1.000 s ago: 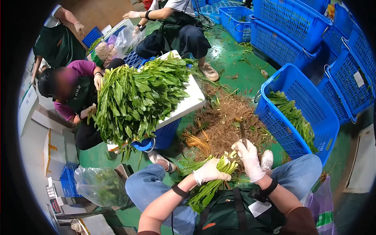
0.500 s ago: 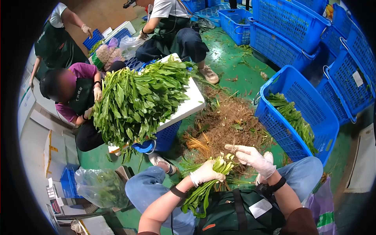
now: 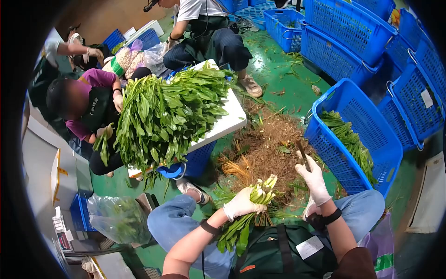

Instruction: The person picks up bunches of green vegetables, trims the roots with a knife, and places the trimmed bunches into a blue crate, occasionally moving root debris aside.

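My left hand (image 3: 244,204), in a white glove, is closed around a bunch of leafy greens (image 3: 239,232). The pale cut stem ends (image 3: 265,189) stick out past the thumb, and the leaves hang down over my apron. To the right, apart from the bunch, my gloved right hand (image 3: 312,180) is raised, its fingers closed on a narrow dark knife (image 3: 303,153) that points up; its handle is hidden in the hand. Below and beyond both hands lies a heap of brown root trimmings (image 3: 269,139) on the green floor.
A large pile of greens (image 3: 172,111) covers a white foam board (image 3: 232,114) on a blue crate. Another blue crate (image 3: 353,125) at right holds more bunches. Stacked crates (image 3: 344,42) stand behind. Co-workers sit opposite. A plastic bag of greens (image 3: 118,221) lies left.
My right hand has lifted and turned, so the knife now shows upright. My left hand keeps the bunch, its stem ends tilted slightly up. The co-worker in purple now holds a few leaves.
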Motion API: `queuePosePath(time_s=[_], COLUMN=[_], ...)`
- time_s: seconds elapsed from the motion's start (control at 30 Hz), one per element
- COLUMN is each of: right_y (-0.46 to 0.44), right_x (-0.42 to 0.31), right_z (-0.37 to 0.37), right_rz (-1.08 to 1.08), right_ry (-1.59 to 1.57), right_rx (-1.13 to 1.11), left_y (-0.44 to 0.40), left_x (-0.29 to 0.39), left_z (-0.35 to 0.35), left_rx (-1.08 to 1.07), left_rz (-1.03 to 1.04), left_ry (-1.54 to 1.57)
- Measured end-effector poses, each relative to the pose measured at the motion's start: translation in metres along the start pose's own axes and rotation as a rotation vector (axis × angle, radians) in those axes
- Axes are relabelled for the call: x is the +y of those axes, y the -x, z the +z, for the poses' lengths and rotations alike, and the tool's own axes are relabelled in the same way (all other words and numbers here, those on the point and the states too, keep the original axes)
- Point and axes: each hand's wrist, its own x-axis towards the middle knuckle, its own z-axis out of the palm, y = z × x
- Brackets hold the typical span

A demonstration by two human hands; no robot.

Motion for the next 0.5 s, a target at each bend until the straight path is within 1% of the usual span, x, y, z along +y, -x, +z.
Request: queuePosePath(time_s=[0.03, 0.1, 0.17, 0.23, 0.27, 0.3, 0.33, 0.37, 0.43, 0.47, 0.5], right_y=[0.014, 0.019, 0.022, 0.028, 0.029, 0.031, 0.032, 0.034, 0.032, 0.031, 0.032], right_x=[-0.04, -0.044, -0.049, -0.063, -0.06, -0.064, -0.063, -0.061, -0.05, -0.046, -0.043], right_z=[0.003, 0.011, 0.018, 0.017, 0.026, 0.023, 0.029, 0.032, 0.031, 0.03, 0.03], right_rz=[0.057, 0.013, -0.027, -0.024, -0.18, -0.222, -0.284, -0.345, -0.351, -0.361, -0.359], right_ry=[-0.011, -0.132, -0.184, 0.027, 0.011, 0.217, 0.216, 0.215, 0.252, 0.291, 0.291], right_rx=[-0.096, -0.259, -0.366, -0.481, -0.453, -0.462, -0.421, -0.377, -0.372, -0.366, -0.361], left_y=[-0.003, -0.002, -0.004, -0.006, -0.008, -0.009, -0.011, -0.013, -0.015, -0.015, -0.014], left_x=[-0.004, 0.0, 0.001, -0.004, -0.006, -0.008, -0.01, -0.013, -0.018, -0.016, -0.012], left_z=[0.0, 0.006, 0.008, 0.007, 0.005, 0.004, 0.003, 0.004, 0.005, 0.006, 0.006], left_rx=[-0.021, -0.032, -0.037, -0.032, -0.027, -0.043, -0.061, -0.062, -0.079, -0.084, -0.084], left_rz=[0.004, -0.007, -0.005, 0.011, 0.01, 0.004, -0.004, -0.007, 0.004, 0.003, 0.035], left_ry=[-0.043, 0.009, 0.063, 0.051, 0.054, -0.024, -0.103, -0.102, 0.053, 0.051, -0.041])
